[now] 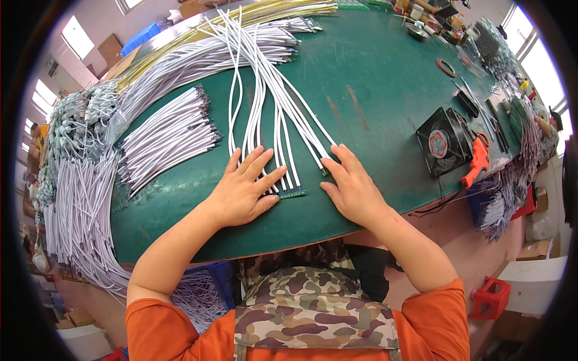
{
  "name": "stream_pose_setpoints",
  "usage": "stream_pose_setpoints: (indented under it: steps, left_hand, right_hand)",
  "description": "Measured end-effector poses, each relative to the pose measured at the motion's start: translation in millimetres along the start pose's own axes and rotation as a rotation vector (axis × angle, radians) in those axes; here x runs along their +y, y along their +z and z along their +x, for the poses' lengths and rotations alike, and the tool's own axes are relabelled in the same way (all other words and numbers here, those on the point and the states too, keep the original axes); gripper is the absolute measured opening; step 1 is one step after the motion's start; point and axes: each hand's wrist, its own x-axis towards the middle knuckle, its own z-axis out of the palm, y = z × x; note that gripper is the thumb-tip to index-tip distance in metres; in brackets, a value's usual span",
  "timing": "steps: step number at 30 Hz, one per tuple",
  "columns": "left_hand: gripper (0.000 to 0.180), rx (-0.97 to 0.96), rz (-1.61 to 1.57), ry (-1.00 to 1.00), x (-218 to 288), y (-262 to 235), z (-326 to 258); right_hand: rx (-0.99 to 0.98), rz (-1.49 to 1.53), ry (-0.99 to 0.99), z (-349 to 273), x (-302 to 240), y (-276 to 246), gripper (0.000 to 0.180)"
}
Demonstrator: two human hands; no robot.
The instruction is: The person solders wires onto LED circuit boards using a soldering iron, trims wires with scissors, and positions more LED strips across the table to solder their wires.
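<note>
Long white cables (260, 102) fan out across the green table in front of me, their near ends toward my hands. My left hand (244, 189) lies palm down with spread fingers over several of these cables, pressing on them without gripping. By its thumb is a narrow green circuit board strip (292, 194), where the near ends of some cables meet. My right hand (355, 186) rests on the table with its fingers apart. Its fingertips touch or nearly touch the near ends of another group of cables, and a small dark end piece (325, 172) shows there.
A shorter bundle of white cables (171, 138) lies left, with big cable heaps (84, 210) beyond it. A black fan (444, 143) and an orange-handled tool (478, 159) sit at the right. Tools and a tape roll (446, 67) lie far right. A red stool (490, 298) stands below.
</note>
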Motion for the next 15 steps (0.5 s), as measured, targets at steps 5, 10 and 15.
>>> stream_pose_setpoints:
  steps: [5, 10, 15]
  left_hand:
    - [0.058, 0.132, -0.175, 0.101, 24, -32, 21]
    - [0.078, 0.033, -0.189, 0.219, 45, 1, 56]
    - [0.083, 0.018, -0.118, 0.240, 44, 7, 50]
  right_hand:
    - [-0.064, 0.090, 0.067, -8, 1, -45, 0.058]
    - [-0.161, 0.041, 0.030, -24, 20, -60, 0.054]
    - [-0.050, -0.022, -0.066, -29, 26, -49, 0.038]
